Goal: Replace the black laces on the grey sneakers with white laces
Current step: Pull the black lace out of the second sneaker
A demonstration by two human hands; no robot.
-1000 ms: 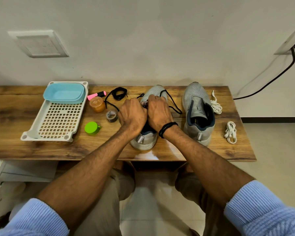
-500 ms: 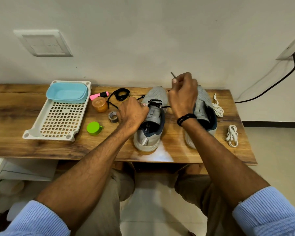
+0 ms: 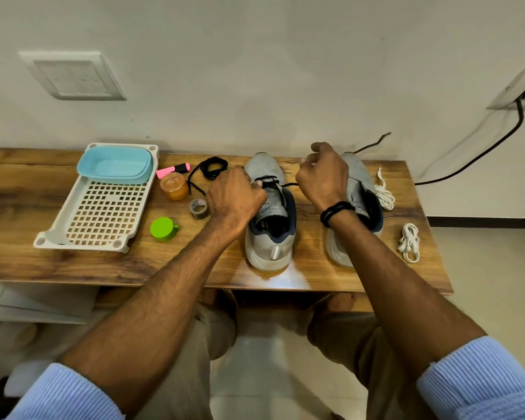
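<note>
1. Head view: my left hand point(image 3: 237, 197) is curled down on the laced sneaker point(image 3: 269, 237), which stands mid-table with its heel toward the front edge. The fingers grip the upper beside the eyelets.
2. My right hand point(image 3: 322, 177) is closed in a pinch on the black lace point(image 3: 288, 185), which runs taut sideways from the eyelets. Its free end flicks up toward the wall, past the back edge.
3. The second sneaker point(image 3: 359, 177) stands toward the right edge, partly behind my right wrist. I see no lace on the part that shows.
4. A loose black lace point(image 3: 214, 168) lies coiled near the back edge. One white lace bundle point(image 3: 384, 192) lies just beside the second sneaker, and another white bundle point(image 3: 409, 242) lies close to the right edge.
5. I judge this to be the unthreading step, with a few crossings left in the eyelets.
6. Risk: if the lace tip catches in an eyelet while I pull sideways, the sneaker could twist or slide into its neighbour, should my left grip slip.
7. Risk: my right forearm hangs over the second sneaker. A wide pull could nudge it into the white bundles and push one off the right edge.
</note>
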